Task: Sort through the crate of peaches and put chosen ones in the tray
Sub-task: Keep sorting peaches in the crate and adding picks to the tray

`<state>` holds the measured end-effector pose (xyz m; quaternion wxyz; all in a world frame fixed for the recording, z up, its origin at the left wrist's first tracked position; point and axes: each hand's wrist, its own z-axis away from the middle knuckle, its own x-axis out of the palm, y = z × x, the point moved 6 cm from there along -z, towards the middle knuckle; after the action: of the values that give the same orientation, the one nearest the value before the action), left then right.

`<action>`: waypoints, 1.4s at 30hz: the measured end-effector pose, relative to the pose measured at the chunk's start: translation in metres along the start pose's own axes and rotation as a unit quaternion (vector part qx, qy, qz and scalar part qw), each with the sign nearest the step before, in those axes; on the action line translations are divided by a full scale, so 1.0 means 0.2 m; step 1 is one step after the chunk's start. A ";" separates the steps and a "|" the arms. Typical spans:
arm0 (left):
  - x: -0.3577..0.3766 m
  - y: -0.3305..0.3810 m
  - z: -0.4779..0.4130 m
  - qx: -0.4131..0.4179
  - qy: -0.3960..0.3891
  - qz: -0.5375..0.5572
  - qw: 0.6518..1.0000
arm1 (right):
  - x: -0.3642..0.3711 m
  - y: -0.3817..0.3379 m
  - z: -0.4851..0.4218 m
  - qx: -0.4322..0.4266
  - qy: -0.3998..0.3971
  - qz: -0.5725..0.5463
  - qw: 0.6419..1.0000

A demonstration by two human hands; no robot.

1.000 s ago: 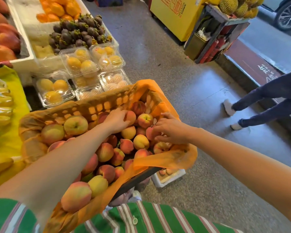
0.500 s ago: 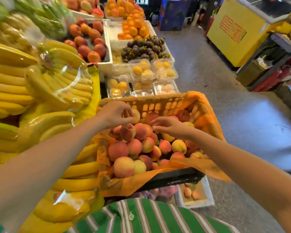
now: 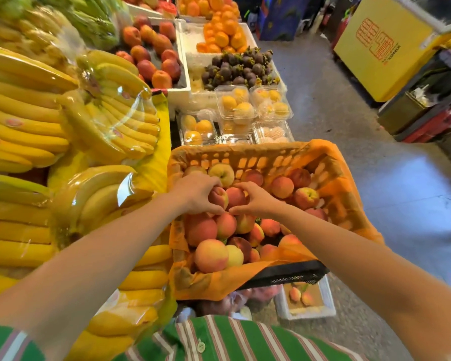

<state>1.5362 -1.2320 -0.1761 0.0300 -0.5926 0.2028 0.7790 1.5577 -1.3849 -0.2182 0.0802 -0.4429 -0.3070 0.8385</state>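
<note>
Over crate (image 3: 248,160): left grip (image 3: 196,197) pinching peach (image 3: 219,198), right grip (image 3: 258,202) curled round neighbouring peach (image 3: 235,196).

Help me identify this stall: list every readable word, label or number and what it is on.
Nothing reads clearly.
Yellow cabinet: big red characters, too stylised and tilted to read; the small lettering beside them is blurred.
Banana stickers: oval labels, print too small.
Crate and clear fruit boxes: no text seen.

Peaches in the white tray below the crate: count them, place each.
2. The left peach and the right peach lie side by side; the crate covers part of the tray, so more may hide.
</note>
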 end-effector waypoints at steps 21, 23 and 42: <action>-0.09 0.17 -0.06 -0.093 -0.062 0.772 0.626 | -0.25 0.14 0.36 0.071 -0.067 -0.569 0.817; -0.10 0.23 -0.08 -0.075 -0.074 0.766 0.635 | -0.28 0.15 0.40 0.050 -0.082 -0.548 0.831; 0.05 0.35 -0.26 -0.098 -0.118 0.708 0.690 | -0.55 0.46 0.56 0.104 -0.066 -0.063 0.990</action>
<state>1.5609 -1.3174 -0.1779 -0.5648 -0.1762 0.4791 0.6484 1.5480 -1.5535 -0.1489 0.1579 -0.3558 -0.2503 0.8865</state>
